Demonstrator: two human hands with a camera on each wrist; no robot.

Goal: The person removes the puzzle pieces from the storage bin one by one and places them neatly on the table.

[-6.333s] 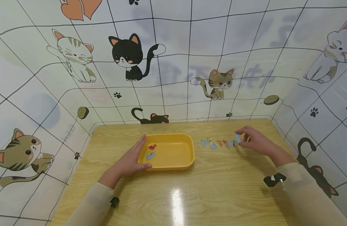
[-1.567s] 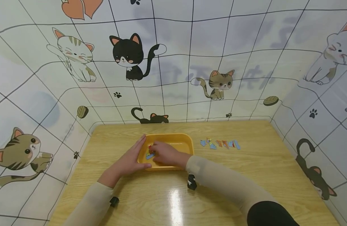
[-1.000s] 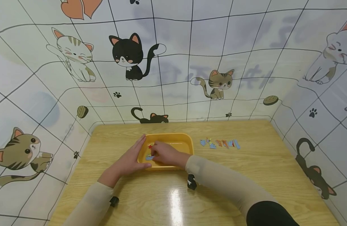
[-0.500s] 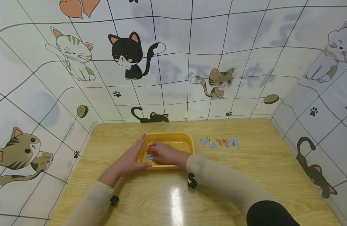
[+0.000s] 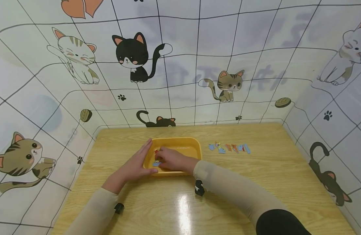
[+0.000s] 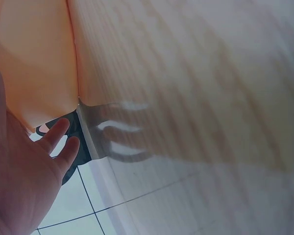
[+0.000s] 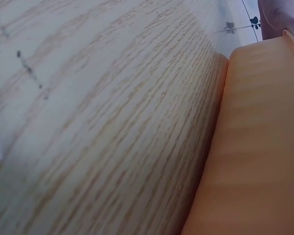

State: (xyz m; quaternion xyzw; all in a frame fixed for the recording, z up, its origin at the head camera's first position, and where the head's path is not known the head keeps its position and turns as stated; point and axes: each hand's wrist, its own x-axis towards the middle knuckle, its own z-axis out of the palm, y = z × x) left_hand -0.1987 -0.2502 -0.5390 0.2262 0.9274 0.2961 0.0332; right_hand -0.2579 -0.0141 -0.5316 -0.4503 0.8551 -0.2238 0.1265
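My left hand rests against the left end of the yellow tray, fingers stretched along its side and thumb at the front rim. Inside the tray, my right hand has curled fingers and pinches at a blue-and-yellow puzzle piece, partly hidden by the fingertips. Just beyond it lies a small red puzzle piece. The left wrist view shows fingers of the left hand beside the tray wall. In the right wrist view, only the tray's outer wall and part of the left hand appear.
Right of the tray, several cardboard puzzle pieces lie in a row on the wooden table: a blue piece at one end, orange pieces midway, a blue strip at the far end. A cat-patterned wall rises behind.
The right hand has set the blue strip at the row's right end and moved left into the tray. There the blue-and-yellow piece has shifted slightly under its fingers. The left hand has stayed.
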